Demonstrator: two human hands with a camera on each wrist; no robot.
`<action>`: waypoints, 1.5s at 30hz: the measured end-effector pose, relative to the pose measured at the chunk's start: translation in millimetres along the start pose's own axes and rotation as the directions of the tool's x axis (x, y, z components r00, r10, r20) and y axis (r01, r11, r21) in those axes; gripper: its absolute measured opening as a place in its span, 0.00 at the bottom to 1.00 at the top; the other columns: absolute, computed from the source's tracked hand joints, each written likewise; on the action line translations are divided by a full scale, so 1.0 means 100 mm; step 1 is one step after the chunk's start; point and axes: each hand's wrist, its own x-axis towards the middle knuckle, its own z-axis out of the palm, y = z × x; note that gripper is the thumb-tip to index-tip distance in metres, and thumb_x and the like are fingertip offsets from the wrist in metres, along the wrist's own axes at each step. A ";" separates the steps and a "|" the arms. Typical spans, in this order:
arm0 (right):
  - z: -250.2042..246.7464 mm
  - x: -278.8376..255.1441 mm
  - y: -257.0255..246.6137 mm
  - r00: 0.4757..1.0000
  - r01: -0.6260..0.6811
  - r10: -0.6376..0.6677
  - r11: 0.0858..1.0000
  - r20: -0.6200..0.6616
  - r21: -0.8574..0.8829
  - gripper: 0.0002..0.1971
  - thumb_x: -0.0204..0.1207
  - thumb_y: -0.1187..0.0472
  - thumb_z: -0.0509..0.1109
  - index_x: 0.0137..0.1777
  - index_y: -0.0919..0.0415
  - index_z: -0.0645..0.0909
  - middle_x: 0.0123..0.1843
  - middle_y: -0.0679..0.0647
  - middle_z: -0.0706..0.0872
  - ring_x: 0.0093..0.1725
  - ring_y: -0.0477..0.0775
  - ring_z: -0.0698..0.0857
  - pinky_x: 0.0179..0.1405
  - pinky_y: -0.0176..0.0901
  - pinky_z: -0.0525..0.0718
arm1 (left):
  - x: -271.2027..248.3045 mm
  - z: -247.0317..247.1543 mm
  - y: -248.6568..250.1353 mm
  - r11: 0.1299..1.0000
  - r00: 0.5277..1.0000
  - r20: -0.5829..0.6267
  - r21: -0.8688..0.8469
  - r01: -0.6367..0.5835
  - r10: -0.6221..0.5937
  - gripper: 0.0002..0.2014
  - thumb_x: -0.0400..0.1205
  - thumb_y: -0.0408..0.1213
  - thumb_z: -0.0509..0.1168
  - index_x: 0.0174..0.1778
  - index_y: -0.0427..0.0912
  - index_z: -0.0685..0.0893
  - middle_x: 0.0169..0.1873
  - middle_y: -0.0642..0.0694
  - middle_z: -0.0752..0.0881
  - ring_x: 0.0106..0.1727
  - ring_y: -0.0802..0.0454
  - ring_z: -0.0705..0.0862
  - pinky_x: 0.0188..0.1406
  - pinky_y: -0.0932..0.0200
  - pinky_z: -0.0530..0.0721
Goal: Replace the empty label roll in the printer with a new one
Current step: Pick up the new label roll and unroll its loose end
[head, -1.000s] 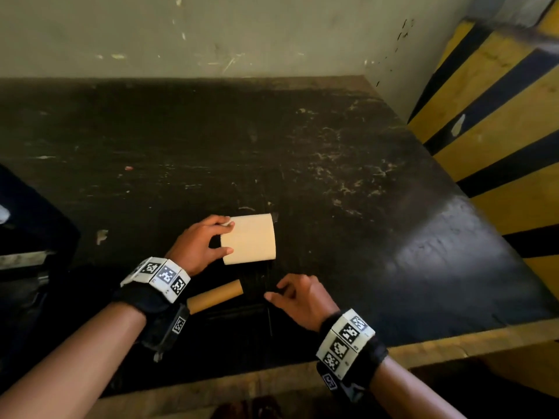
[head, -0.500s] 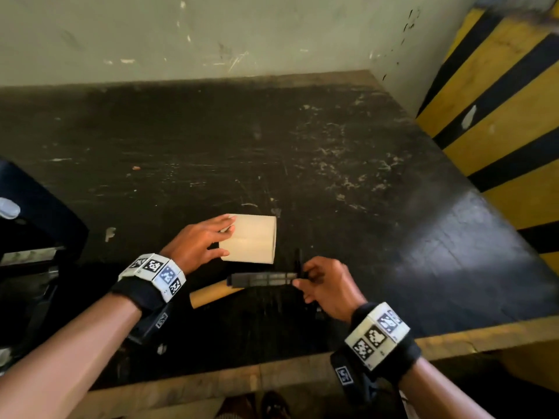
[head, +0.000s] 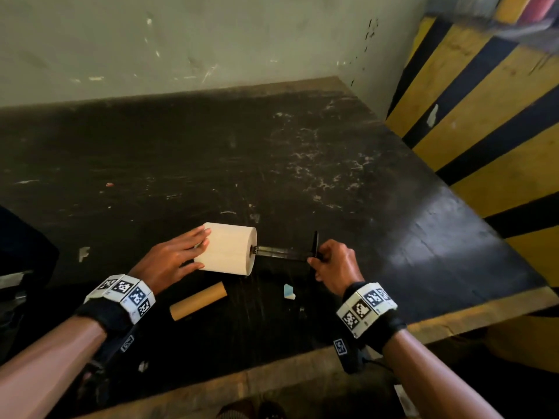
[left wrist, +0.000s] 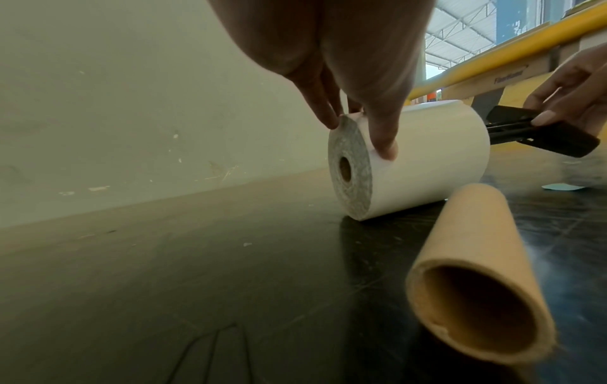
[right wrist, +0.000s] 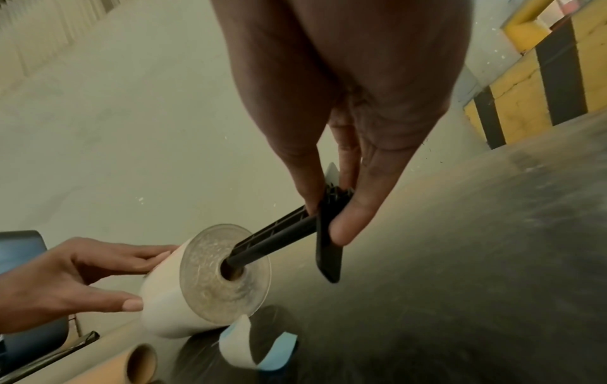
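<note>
Careful — your right hand (head: 332, 264) pinches the black spindle (head: 281, 252) entering the white roll (head: 230, 252); your left hand (head: 169, 261) clasps it lightly — a skewed push could slide it.

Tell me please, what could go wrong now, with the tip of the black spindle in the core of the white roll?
The right hand pinches the black spindle only at its flange end, so the tip may tilt and jam in the core of the white roll.
The left hand holds the roll only at its other end; a hard push could slide it out of that grip.
The loose label strip beside the roll may stick to it.
</note>
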 end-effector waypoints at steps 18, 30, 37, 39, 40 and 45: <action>0.39 0.09 -0.44 0.975 0.127 -0.102 0.985 0.195 -0.118 0.11 0.75 0.59 0.73 0.55 0.57 0.79 0.51 0.54 0.85 0.49 0.52 0.86 0.49 0.47 0.88 | 0.07 0.00 0.01 0.934 0.965 0.071 -0.244 0.261 -0.251 0.35 0.73 0.39 0.73 0.75 0.49 0.66 0.79 0.41 0.57 0.79 0.44 0.56 0.75 0.37 0.65; 0.62 0.16 -0.85 0.933 0.137 -0.132 0.991 0.334 0.011 0.28 0.83 0.60 0.57 0.81 0.47 0.55 0.74 0.61 0.76 0.67 0.57 0.80 0.69 0.54 0.78 | 0.16 0.09 -0.02 0.612 0.841 0.382 -0.577 0.541 -0.384 0.39 0.77 0.49 0.67 0.71 0.79 0.46 0.77 0.44 0.63 0.73 0.47 0.68 0.71 0.43 0.72; 0.68 0.15 -0.92 0.893 0.271 -0.208 0.957 0.398 -0.106 0.25 0.83 0.47 0.57 0.80 0.46 0.61 0.76 0.61 0.74 0.72 0.57 0.75 0.71 0.50 0.74 | -0.02 0.20 0.22 0.527 0.829 0.275 -0.664 0.529 -0.486 0.40 0.72 0.49 0.72 0.67 0.81 0.51 0.64 0.49 0.68 0.62 0.51 0.77 0.63 0.47 0.80; 0.71 0.14 -0.92 0.894 0.309 -0.244 0.943 0.377 -0.123 0.25 0.82 0.48 0.61 0.78 0.46 0.64 0.74 0.59 0.76 0.71 0.57 0.76 0.70 0.48 0.73 | -0.08 0.20 0.25 0.542 0.819 0.242 -0.647 0.535 -0.520 0.40 0.70 0.51 0.73 0.67 0.81 0.53 0.64 0.48 0.71 0.62 0.50 0.78 0.62 0.47 0.81; 0.73 0.14 -0.92 0.898 0.325 -0.266 0.938 0.350 -0.119 0.25 0.81 0.49 0.63 0.77 0.47 0.66 0.73 0.58 0.77 0.71 0.56 0.76 0.70 0.47 0.73 | -0.10 0.19 0.26 0.558 0.813 0.226 -0.628 0.543 -0.537 0.40 0.69 0.52 0.73 0.68 0.78 0.54 0.65 0.45 0.73 0.61 0.49 0.79 0.61 0.49 0.81; 0.84 0.08 -0.93 0.903 0.375 -0.335 0.920 0.270 -0.111 0.23 0.78 0.51 0.68 0.73 0.48 0.74 0.67 0.58 0.83 0.66 0.54 0.81 0.69 0.46 0.76 | -0.16 0.14 0.32 0.635 0.787 0.167 -0.504 0.586 -0.594 0.37 0.73 0.46 0.72 0.75 0.58 0.60 0.65 0.41 0.78 0.61 0.48 0.80 0.61 0.50 0.80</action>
